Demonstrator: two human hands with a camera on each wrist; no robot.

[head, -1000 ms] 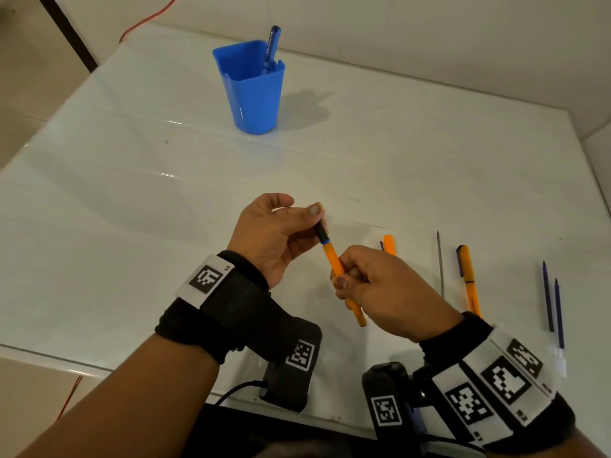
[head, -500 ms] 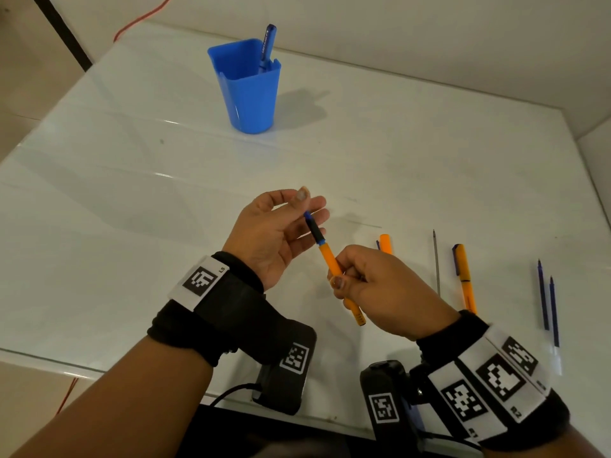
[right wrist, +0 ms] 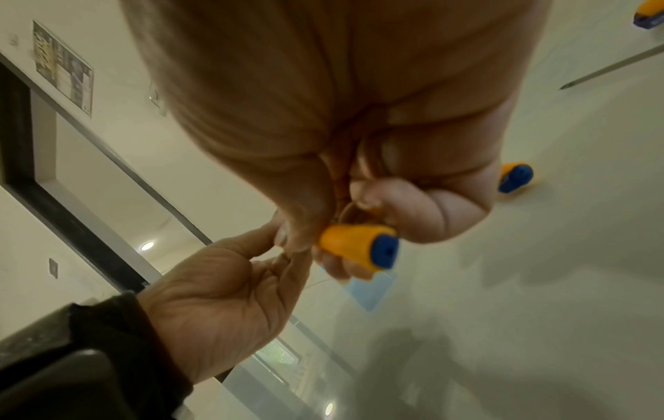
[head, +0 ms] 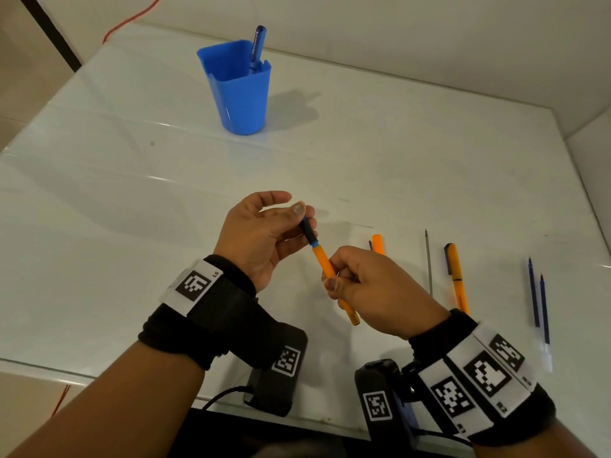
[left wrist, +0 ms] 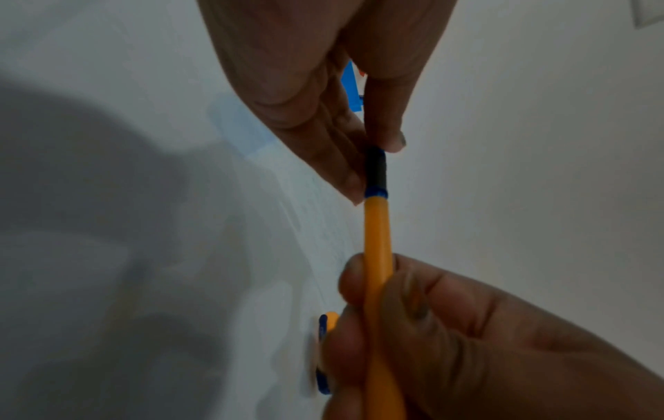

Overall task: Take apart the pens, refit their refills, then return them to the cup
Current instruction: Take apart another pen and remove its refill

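Note:
My right hand (head: 344,279) grips an orange pen barrel (head: 322,262) around its middle, tilted up to the left. My left hand (head: 302,223) pinches the pen's black grip section (head: 309,234) between thumb and fingers. In the left wrist view the black section (left wrist: 375,170) sits just above a blue ring on the orange barrel (left wrist: 377,236). The right wrist view shows the barrel's blue end plug (right wrist: 384,251). The blue cup (head: 239,90) stands at the table's far left with one blue pen (head: 256,47) in it.
To the right on the white table (head: 132,209) lie an orange cap (head: 377,243), a thin grey refill (head: 428,259), a capped orange pen (head: 457,276) and two blue refills (head: 537,295). A red cable (head: 132,19) runs beyond the table's far left corner.
My left fingers loosened from the pen's black tip half a second ago and have closed on it again. The pen has tilted slightly and risen a little toward the left hand.

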